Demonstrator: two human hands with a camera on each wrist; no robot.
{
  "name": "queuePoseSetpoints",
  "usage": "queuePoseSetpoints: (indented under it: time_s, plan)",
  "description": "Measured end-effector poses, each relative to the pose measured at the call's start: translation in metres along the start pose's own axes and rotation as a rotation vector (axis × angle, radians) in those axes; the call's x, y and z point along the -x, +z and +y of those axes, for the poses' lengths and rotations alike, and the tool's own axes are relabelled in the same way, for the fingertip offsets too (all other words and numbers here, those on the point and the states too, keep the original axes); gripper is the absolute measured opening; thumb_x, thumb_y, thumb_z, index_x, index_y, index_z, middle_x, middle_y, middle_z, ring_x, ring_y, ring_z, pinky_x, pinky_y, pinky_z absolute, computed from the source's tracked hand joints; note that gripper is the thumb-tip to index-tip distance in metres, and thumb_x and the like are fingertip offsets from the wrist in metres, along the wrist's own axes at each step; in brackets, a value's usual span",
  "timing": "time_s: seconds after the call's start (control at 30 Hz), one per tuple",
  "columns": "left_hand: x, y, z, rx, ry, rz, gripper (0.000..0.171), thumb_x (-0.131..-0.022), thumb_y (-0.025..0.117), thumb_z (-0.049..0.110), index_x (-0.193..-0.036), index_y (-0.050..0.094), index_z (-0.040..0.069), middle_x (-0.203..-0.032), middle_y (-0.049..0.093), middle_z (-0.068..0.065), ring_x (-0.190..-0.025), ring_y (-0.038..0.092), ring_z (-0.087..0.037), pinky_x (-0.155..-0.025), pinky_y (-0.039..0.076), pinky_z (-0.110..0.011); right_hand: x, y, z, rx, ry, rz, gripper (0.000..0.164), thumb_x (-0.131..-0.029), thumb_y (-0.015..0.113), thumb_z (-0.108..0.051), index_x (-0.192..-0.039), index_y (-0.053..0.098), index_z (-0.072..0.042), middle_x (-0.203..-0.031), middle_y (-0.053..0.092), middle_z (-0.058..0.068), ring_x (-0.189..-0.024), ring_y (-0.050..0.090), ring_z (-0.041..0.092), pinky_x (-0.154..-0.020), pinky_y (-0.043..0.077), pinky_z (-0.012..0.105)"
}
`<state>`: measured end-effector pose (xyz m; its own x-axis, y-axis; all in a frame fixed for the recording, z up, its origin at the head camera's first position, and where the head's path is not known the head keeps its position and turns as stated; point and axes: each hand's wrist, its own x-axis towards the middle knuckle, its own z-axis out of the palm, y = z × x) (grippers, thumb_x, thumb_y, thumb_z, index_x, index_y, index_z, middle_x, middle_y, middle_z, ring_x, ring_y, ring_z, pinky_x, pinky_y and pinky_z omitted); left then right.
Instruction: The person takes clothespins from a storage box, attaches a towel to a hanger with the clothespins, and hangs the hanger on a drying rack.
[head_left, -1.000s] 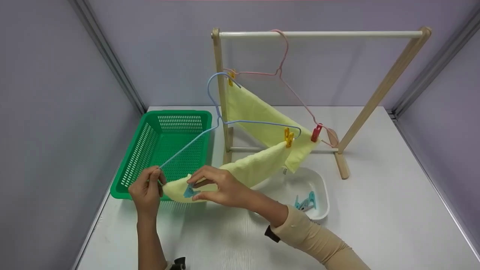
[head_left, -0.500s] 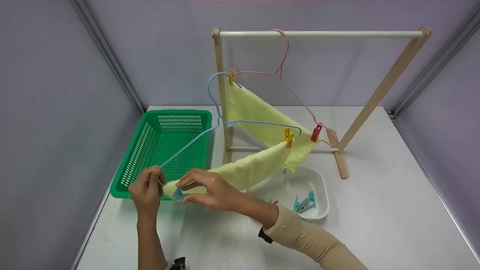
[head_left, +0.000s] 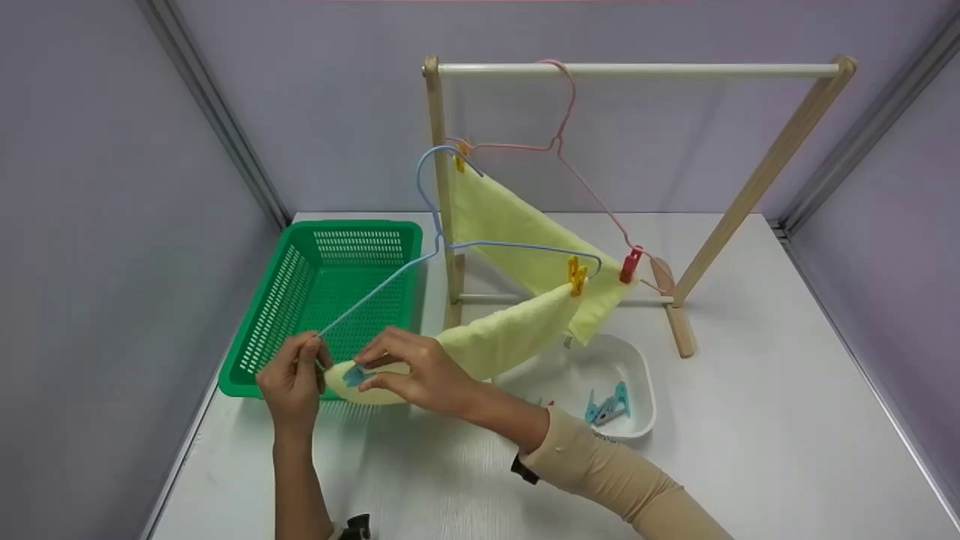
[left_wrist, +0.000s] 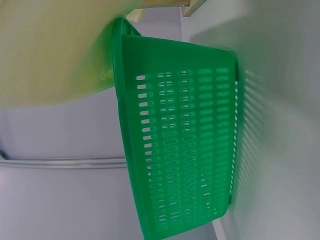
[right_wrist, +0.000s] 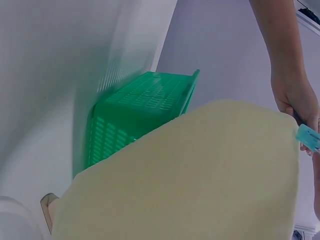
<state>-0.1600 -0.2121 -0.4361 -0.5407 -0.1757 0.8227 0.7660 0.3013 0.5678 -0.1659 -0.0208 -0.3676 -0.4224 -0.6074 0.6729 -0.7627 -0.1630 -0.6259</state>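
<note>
My left hand pinches the left end of a blue wire hanger together with the corner of a yellow cloth. Between the thumb and fingers of my right hand is a light-blue clothespin, held over the cloth near that corner. A yellow clothespin fastens the cloth's other end to the hanger. In the right wrist view, the blue clothespin overlaps the cloth's edge beside the left hand. The left wrist view shows the cloth hanging in front of the basket.
A green basket stands at left. Behind, a wooden rack bears a pink hanger with another yellow cloth, held by a yellow clothespin and a red clothespin. A white tub holds several clothespins.
My right hand has moved left along the cloth with the light-blue clothespin, toward the left hand, then slightly up. The left hand and blue hanger have stayed in place.
</note>
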Motion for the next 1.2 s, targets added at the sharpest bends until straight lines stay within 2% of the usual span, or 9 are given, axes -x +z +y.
queuePoseSetpoints:
  time_s: [0.27,0.43,0.67,0.77,1.0,1.2]
  plan:
    - [0.0,0.0,0.0,0.008,0.006,0.005,0.029,-0.095,0.051,0.013,-0.081,0.058,-0.012,-0.057,0.049,-0.01,-0.034,0.033,-0.005,-0.033,0.029,-0.015,-0.003,0.003,0.003,0.056,-0.07,0.04,0.019,-0.071,0.073,0.009,-0.083,0.059,0.008,-0.083,0.059,0.016,-0.08,0.062,0.021,-0.074,0.049,0.019]
    - [0.0,0.0,0.001,0.005,0.0,0.007,0.029,-0.095,0.051,0.013,-0.082,0.058,-0.012,-0.057,0.049,-0.009,-0.034,0.033,-0.005,-0.033,0.029,-0.015,-0.003,0.005,0.009,0.039,-0.092,0.086,0.015,-0.07,0.073,0.009,-0.079,0.061,0.007,-0.079,0.06,0.016,-0.077,0.062,0.019,-0.07,0.05,0.019]
    - [0.0,0.0,0.002,-0.027,-0.011,0.016,0.028,-0.094,0.052,0.013,-0.08,0.059,-0.011,-0.057,0.05,-0.009,-0.034,0.035,-0.006,-0.033,0.03,-0.015,-0.004,0.004,0.011,-0.043,-0.109,0.152,0.015,-0.069,0.071,0.015,-0.077,0.061,0.009,-0.077,0.059,0.018,-0.075,0.062,0.024,-0.069,0.052,0.025]
    - [0.0,0.001,0.001,-0.017,-0.012,0.017,0.028,-0.094,0.052,0.013,-0.081,0.058,-0.011,-0.057,0.05,-0.009,-0.034,0.034,-0.006,-0.033,0.029,-0.015,-0.007,0.003,0.011,-0.042,-0.117,0.154,0.014,-0.069,0.071,0.015,-0.078,0.061,0.008,-0.078,0.059,0.018,-0.075,0.063,0.025,-0.07,0.052,0.025]
    - [0.0,0.001,0.002,-0.026,-0.014,0.002,0.029,-0.095,0.051,0.013,-0.083,0.059,-0.011,-0.057,0.05,-0.009,-0.034,0.033,-0.005,-0.033,0.028,-0.015,-0.011,0.005,0.016,0.053,-0.12,0.121,0.014,-0.069,0.072,0.011,-0.077,0.061,0.007,-0.078,0.061,0.016,-0.075,0.063,0.02,-0.071,0.05,0.019]
    - [-0.001,0.003,0.004,-0.019,-0.022,-0.003,0.027,-0.095,0.051,0.011,-0.083,0.059,-0.012,-0.058,0.05,-0.01,-0.035,0.033,-0.005,-0.033,0.029,-0.016,-0.008,0.009,0.034,0.104,-0.081,0.087,0.013,-0.071,0.074,0.003,-0.078,0.063,0.004,-0.078,0.062,0.012,-0.075,0.063,0.015,-0.071,0.048,0.016]
